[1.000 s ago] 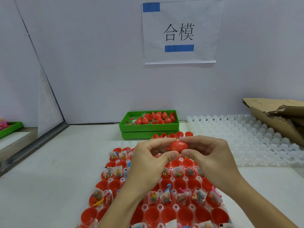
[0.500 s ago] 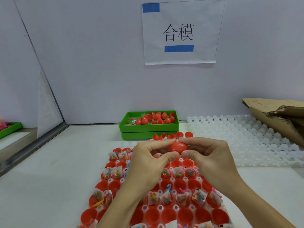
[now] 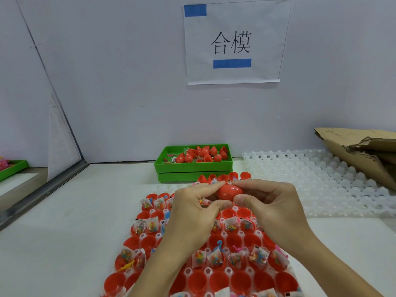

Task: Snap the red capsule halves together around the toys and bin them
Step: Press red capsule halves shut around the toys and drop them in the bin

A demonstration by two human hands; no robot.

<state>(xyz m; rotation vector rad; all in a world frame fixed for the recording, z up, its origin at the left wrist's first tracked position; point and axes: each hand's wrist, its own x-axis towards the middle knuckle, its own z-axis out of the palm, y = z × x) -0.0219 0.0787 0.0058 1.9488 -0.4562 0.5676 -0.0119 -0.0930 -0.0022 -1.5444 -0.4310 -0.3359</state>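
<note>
A red capsule (image 3: 230, 191) lies sideways in the air between both hands, its two halves together. My left hand (image 3: 196, 207) pinches its left end with thumb and forefinger. My right hand (image 3: 272, 203) pinches the right end the same way. Beneath the hands a white holder tray (image 3: 224, 234) carries several open red capsule halves (image 3: 241, 280), many with small bagged toys (image 3: 216, 259) in them. A green bin (image 3: 194, 166) at the back holds several red capsules (image 3: 188, 157).
An empty white holder tray (image 3: 317, 179) lies to the right, with crumpled cardboard (image 3: 362, 153) over its far corner. A paper sign (image 3: 233, 41) hangs on the back wall. A second green tray (image 3: 12, 169) sits at the far left behind a divider.
Both hands have stayed in place around the capsule; its halves look pressed a little closer together.
</note>
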